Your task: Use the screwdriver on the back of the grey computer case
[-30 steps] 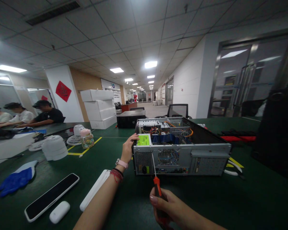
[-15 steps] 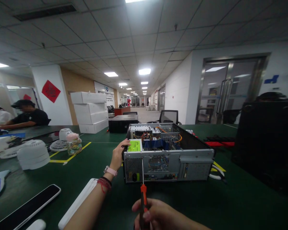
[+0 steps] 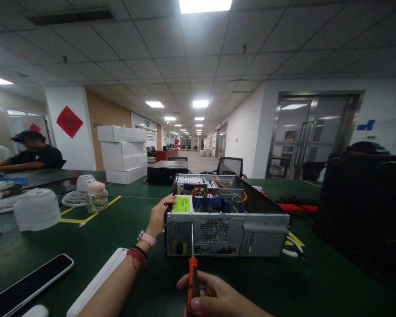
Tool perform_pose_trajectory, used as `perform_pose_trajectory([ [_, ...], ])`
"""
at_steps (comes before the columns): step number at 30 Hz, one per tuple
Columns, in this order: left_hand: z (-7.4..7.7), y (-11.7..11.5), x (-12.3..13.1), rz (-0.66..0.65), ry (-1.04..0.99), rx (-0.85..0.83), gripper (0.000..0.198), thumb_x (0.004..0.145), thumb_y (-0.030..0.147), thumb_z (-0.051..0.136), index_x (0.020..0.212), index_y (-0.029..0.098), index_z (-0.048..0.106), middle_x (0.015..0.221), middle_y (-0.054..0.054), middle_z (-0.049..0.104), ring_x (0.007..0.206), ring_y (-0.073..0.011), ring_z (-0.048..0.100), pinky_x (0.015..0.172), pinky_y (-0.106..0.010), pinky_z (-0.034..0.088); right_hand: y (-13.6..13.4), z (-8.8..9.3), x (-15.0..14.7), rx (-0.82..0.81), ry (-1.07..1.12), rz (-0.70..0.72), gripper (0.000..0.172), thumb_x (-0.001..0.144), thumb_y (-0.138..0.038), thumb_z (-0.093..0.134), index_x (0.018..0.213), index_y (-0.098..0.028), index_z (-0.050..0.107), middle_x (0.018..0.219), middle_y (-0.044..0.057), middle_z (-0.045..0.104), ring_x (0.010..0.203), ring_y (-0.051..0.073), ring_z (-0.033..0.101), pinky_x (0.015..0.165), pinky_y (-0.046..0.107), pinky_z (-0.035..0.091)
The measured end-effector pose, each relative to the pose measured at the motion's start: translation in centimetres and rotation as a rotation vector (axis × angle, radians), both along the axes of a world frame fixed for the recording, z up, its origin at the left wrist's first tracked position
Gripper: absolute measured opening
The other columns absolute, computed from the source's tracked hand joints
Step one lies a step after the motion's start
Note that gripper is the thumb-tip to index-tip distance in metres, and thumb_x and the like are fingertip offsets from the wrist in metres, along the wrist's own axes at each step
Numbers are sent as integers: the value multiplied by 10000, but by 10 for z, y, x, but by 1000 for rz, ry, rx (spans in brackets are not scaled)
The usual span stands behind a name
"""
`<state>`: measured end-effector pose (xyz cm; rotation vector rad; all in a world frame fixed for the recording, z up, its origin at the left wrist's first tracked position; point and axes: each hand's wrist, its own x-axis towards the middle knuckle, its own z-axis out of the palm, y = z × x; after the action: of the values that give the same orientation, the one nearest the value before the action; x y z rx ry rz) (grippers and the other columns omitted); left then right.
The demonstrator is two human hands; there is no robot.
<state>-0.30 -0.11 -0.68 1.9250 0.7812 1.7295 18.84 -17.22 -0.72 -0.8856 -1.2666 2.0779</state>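
An opened computer case (image 3: 267, 240) lies on its side on the green table, its rear panel facing me. My left hand (image 3: 160, 215) grips its near left corner, fingertips over the edge by the power supply (image 3: 182, 204) with a bright green label. In my right hand (image 3: 214, 295) is an orange and black screwdriver (image 3: 193, 268), held between thumb and fingers. Its thin shaft points away from me, with the tip at the upper rear panel beside the power supply's vent. Whether the tip sits in a screw is too small to tell. Cables and a blue ribbon show inside the case.
White boxes (image 3: 122, 154) are stacked at the back left, near a black computer case (image 3: 168, 172). A glass jar (image 3: 97, 200) and white fan parts (image 3: 38, 209) stand on the left. A large black object (image 3: 363, 215) rises on the right. Other people sit at far left.
The view has tilted slightly upward and shifted a little to the right. My left hand stays on the case corner. My right hand still holds the screwdriver against the rear panel, its fingers slightly shifted.
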Motion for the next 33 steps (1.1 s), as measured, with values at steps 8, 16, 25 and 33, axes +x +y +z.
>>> perform_pose_trajectory([
  [8,-1,2,0,6,0,-7,352,870,315,341,869,152,653,1145,-104,634,1214,-228,487,1067,-397,311,-3,-4,-3,-13,59,-43,613,515,-401,825,965,-147,495,693,-33,577,584,55,530,560,194,320],
  [16,-1,3,2,16,-3,-7,354,866,310,335,844,159,655,1156,-102,630,1191,-222,506,1052,-393,327,3,-12,-4,116,-40,8,532,560,-546,748,823,-168,482,591,-56,536,482,31,411,485,192,226],
  [25,2,-1,3,22,7,8,372,875,319,317,846,164,653,1146,-101,632,1185,-216,508,1048,-393,328,-2,-7,-3,108,-103,-10,531,573,-569,724,811,-177,456,602,-54,519,512,38,415,492,186,222],
  [33,0,2,1,6,-5,2,363,874,320,332,850,156,654,1138,-101,635,1194,-225,505,1055,-387,325,2,-17,-5,10,-7,-18,466,561,-440,783,771,-170,466,662,-33,556,611,64,512,559,189,289],
])
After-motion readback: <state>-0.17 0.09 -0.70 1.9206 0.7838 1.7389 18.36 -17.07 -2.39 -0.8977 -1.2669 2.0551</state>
